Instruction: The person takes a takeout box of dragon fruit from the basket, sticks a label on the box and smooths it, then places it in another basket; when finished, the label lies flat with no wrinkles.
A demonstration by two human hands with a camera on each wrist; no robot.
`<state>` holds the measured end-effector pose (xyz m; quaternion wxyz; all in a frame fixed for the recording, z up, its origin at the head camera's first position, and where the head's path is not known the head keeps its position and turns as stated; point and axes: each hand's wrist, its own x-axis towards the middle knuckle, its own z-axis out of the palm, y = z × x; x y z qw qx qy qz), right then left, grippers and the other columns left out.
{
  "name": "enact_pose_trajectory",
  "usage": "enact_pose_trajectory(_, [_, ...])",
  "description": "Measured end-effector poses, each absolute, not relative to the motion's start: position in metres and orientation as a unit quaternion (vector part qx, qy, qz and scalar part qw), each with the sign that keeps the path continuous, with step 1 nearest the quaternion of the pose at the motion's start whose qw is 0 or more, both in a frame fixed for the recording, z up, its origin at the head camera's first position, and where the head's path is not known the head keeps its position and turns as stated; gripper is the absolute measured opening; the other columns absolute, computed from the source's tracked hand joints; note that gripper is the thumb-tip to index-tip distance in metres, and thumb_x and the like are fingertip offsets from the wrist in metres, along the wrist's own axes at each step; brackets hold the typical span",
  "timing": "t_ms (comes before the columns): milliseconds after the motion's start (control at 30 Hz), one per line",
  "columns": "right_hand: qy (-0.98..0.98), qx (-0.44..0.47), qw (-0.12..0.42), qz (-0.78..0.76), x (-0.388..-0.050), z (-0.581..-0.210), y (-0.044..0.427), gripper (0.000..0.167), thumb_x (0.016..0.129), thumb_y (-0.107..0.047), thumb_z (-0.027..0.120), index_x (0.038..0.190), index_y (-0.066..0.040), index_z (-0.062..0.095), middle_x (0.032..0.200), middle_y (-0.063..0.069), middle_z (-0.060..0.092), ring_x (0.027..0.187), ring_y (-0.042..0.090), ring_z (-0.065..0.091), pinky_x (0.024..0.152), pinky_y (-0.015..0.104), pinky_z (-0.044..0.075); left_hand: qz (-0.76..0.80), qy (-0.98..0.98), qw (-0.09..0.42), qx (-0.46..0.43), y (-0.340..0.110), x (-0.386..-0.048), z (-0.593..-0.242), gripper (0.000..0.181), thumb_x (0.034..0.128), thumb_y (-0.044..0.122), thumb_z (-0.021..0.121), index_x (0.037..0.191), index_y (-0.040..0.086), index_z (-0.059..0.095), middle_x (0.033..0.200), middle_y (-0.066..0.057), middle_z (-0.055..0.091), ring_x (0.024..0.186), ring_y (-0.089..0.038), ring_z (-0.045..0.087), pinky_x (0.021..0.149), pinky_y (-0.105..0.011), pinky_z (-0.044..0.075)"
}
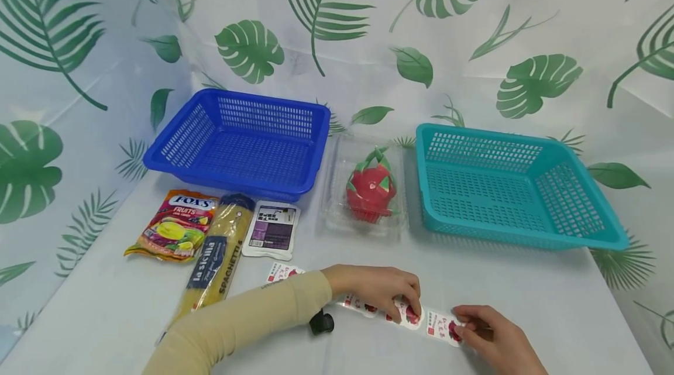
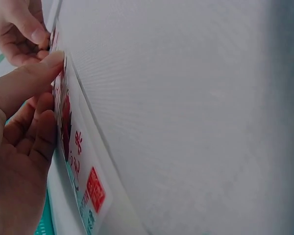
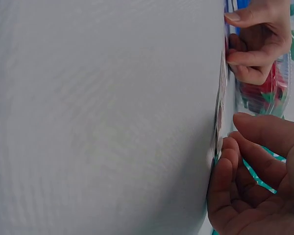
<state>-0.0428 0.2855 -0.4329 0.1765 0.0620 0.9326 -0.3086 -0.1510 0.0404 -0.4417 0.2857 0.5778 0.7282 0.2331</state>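
A strip of white stickers [image 1: 438,323] with red fruit pictures runs across the table in front of me, partly hidden by my left forearm. My left hand [image 1: 381,288] holds the strip near its middle, thumb at the near edge and curled fingers at the far edge. At the strip's right end, my right hand [image 1: 495,337] has its thumb and forefinger at the edge of the last sticker. The left wrist view shows the strip [image 2: 81,161] close up. Behind the hands, a red dragon fruit [image 1: 371,188] sits in a clear plastic box [image 1: 337,211].
A blue basket [image 1: 310,179] stands back left, a teal basket [image 1: 474,229] back right. Left of the box lie a white-and-purple packet [image 1: 271,230], a spaghetti bag [image 1: 216,258] and a candy bag [image 1: 176,226]. A small black object [image 1: 322,322] is beside my left forearm.
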Motion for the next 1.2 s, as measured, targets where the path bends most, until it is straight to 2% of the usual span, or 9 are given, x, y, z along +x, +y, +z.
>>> enact_pose_trajectory(333, [0.937,0.047,0.165,-0.305,-0.0418,-0.4334,0.2836,0.028,0.087,-0.016,0.074,0.113,-0.007,0.069,0.093,-0.002,0.062,0.077,0.007,0.053,0.068,0.020,0.050,0.234,0.726,0.290,0.578,0.0396,-0.1510,-0.4389,0.030,0.0907,0.017,0.072,0.120,0.014,0.069,0.115,0.006,0.054,0.105,0.006,0.047,0.095,-0.005,0.032])
enact_pose_trajectory(733, [0.938,0.031,0.159,-0.306,-0.0429,-0.4315,0.2810,0.009,0.086,-0.013,0.074,0.094,-0.013,0.070,0.088,-0.003,0.058,0.073,0.005,0.051,0.065,0.021,0.047,0.230,0.727,0.283,0.582,0.0394,-0.1505,-0.4403,0.030,0.0910,0.018,0.071,0.120,0.015,0.069,0.116,0.006,0.054,0.104,0.006,0.047,0.093,-0.004,0.032])
enact_pose_trajectory(1200, [0.930,0.075,0.197,-0.302,-0.0461,-0.4328,0.2772,0.015,0.086,-0.020,0.075,0.093,-0.011,0.066,0.075,-0.001,0.052,0.069,0.012,0.045,0.057,0.023,0.037,0.234,0.725,0.292,0.579,0.0409,-0.1501,-0.4387,0.030,0.0907,0.016,0.072,0.120,0.013,0.068,0.117,0.005,0.054,0.105,0.005,0.047,0.094,-0.004,0.032])
